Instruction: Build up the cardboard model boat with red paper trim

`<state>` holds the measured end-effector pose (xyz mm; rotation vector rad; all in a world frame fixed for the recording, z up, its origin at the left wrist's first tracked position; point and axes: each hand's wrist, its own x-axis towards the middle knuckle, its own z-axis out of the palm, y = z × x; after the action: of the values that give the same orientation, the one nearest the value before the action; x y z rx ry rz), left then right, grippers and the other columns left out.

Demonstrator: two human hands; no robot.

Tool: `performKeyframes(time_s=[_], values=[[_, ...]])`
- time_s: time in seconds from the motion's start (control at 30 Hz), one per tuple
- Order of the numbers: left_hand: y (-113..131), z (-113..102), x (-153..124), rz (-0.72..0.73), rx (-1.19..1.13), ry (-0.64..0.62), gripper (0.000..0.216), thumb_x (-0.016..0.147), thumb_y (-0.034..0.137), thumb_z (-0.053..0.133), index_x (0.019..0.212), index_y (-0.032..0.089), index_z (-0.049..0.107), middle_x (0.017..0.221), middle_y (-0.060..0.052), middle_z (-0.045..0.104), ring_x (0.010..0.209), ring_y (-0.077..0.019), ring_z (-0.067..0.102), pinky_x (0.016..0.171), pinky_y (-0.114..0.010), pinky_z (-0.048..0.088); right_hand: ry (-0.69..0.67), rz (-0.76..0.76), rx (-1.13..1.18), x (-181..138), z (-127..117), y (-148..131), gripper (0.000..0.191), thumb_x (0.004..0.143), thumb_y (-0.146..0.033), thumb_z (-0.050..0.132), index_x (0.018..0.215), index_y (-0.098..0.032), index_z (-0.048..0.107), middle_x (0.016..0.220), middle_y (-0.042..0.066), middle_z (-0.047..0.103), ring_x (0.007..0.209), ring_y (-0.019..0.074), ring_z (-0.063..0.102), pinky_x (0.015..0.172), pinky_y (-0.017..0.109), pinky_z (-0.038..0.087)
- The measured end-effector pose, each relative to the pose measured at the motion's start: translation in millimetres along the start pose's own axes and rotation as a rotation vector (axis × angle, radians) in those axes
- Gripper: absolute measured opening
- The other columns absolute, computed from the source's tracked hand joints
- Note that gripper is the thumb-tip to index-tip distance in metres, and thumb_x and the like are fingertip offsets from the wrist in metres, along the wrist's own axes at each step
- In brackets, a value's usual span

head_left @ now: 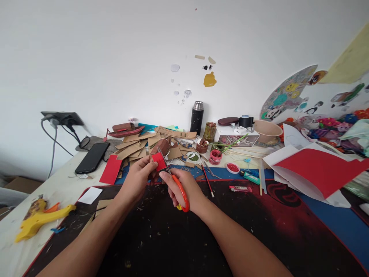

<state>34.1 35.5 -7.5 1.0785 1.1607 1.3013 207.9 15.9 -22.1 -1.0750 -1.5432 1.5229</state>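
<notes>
My left hand point(138, 177) pinches a small red piece of card point(159, 161) above the dark desk mat point(161, 238). My right hand point(184, 188) grips scissors with orange handles point(181, 193); their blades point up and left and meet the edge of the red piece. Both hands hover near the mat's far edge, in front of a heap of brown cardboard scraps point(144, 146).
A yellow glue gun point(40, 219) lies at the left, with a black phone point(92, 157) and a red card point(111, 170) beyond. Open paint pots point(215, 157), a brush point(207, 181), a black flask point(197, 117), a bowl point(268, 130) and a large red sheet point(319, 169) crowd the back and right.
</notes>
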Motion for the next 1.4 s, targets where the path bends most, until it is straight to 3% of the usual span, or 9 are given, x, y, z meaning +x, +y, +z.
performKeyframes(time_s=[0.33,0.57,0.83,1.03,1.2,1.4], values=[[-3.5,0.1,1.9,0.004,-0.001,-0.014,0.034,0.07,0.042,0.086,0.065,0.022,0.059,0.053,0.006,0.052,0.048,-0.0099,0.044,0.046,-0.023,0.036,0.017,-0.011,0.015,1.9,0.1,3.1,0.059,0.098,-0.077,0.071,0.078,-0.025,0.054,0.052,-0.008,0.056,0.032,0.0102,0.052,0.032,0.019,0.037],[-0.7,-1.2,2.8,0.049,0.009,-0.015,0.037,0.072,0.045,0.086,0.068,0.023,0.058,0.054,0.004,0.056,0.05,-0.0117,0.047,0.048,-0.025,0.036,0.113,-0.023,0.062,3.9,-1.4,-1.8,0.061,0.093,-0.082,0.069,0.079,-0.026,0.051,0.051,-0.009,0.055,0.032,0.0099,0.05,0.032,0.019,0.036],[0.7,-4.6,1.6,0.068,0.128,-0.123,0.044,0.078,0.056,0.086,0.073,0.023,0.057,0.059,0.004,0.058,0.052,-0.0127,0.049,0.051,-0.025,0.04,0.142,-0.024,0.182,8.3,-2.6,-1.2,0.059,0.086,-0.078,0.077,0.085,-0.027,0.049,0.054,-0.01,0.057,0.033,0.0106,0.05,0.033,0.02,0.038],[0.0,-4.3,0.5,0.058,0.204,-0.19,0.047,0.083,0.063,0.084,0.077,0.023,0.061,0.063,0.004,0.057,0.054,-0.0131,0.05,0.052,-0.026,0.042,0.151,-0.027,0.138,8.0,-3.4,-1.1,0.052,0.087,-0.069,0.079,0.087,-0.026,0.05,0.053,-0.011,0.055,0.033,0.0108,0.05,0.034,0.02,0.04],[0.7,-6.2,3.4,0.085,0.18,-0.172,0.054,0.083,0.072,0.082,0.078,0.022,0.062,0.065,0.003,0.057,0.057,-0.013,0.049,0.053,-0.025,0.041,0.15,-0.038,0.118,6.6,-3.2,-2.8,0.049,0.088,-0.067,0.077,0.086,-0.027,0.049,0.051,-0.01,0.055,0.033,0.0112,0.05,0.035,0.02,0.04],[0.7,-8.6,5.5,0.109,0.209,-0.157,0.053,0.082,0.069,0.084,0.074,0.022,0.061,0.064,0.003,0.056,0.056,-0.0125,0.048,0.053,-0.025,0.04,0.126,-0.031,0.133,8.3,-2.3,-0.3,0.051,0.087,-0.068,0.078,0.087,-0.027,0.048,0.049,-0.011,0.053,0.033,0.0115,0.049,0.035,0.021,0.04]])
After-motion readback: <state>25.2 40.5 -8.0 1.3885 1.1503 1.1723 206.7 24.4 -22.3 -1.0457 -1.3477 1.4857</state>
